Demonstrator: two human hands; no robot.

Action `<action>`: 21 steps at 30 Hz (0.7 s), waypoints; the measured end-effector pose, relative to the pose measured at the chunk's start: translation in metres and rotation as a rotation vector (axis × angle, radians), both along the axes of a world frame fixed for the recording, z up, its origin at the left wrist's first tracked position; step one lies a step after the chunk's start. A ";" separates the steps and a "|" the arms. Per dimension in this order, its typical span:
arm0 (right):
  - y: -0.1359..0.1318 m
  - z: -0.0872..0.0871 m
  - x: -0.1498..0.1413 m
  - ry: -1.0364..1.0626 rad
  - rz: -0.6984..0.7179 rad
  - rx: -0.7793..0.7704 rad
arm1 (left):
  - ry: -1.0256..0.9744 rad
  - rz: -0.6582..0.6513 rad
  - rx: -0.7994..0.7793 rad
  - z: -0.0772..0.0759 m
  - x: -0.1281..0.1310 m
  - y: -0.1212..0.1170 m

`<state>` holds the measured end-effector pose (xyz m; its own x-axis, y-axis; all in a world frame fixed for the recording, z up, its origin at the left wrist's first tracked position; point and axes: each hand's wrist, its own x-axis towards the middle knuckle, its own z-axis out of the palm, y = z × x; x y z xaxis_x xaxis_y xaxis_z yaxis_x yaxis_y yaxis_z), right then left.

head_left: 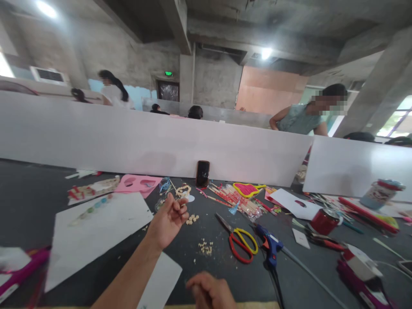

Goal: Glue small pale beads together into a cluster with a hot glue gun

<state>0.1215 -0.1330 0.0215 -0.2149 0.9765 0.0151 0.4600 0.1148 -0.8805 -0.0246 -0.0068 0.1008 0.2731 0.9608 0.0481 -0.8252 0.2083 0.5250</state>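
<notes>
My left hand (168,221) is raised over the dark tabletop (96,180), its fingertips bunched together. Small pale beads (192,219) lie just right of it, and a second scatter of them (205,247) sits further down. My right hand (209,292) is curled at the bottom edge, its fingers partly cut off by the frame. Whether either hand pinches something tiny is hidden. A white paper sheet (96,236) lies left of my left forearm. Red-and-yellow-handled scissors (240,242) and a blue hot glue gun (270,244) lie to the right.
A tall white board (144,137) runs along the table's far side, with a phone (202,174) propped against it. Wooden sticks (234,199), pink foam (137,184) and a red tape roll (324,222) lie about. Several people stand or sit beyond the board.
</notes>
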 end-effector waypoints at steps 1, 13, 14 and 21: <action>-0.002 0.003 0.007 -0.012 -0.025 0.003 | 0.038 0.025 0.001 -0.003 -0.001 0.001; -0.003 0.028 0.117 -0.422 -0.289 0.192 | 1.072 0.235 0.342 -0.052 0.009 0.007; -0.002 0.026 0.120 -0.449 -0.288 0.205 | 1.192 0.211 0.442 -0.056 0.012 0.007; 0.005 0.022 0.124 -0.537 -0.196 0.245 | 1.648 0.052 0.954 -0.088 0.033 0.003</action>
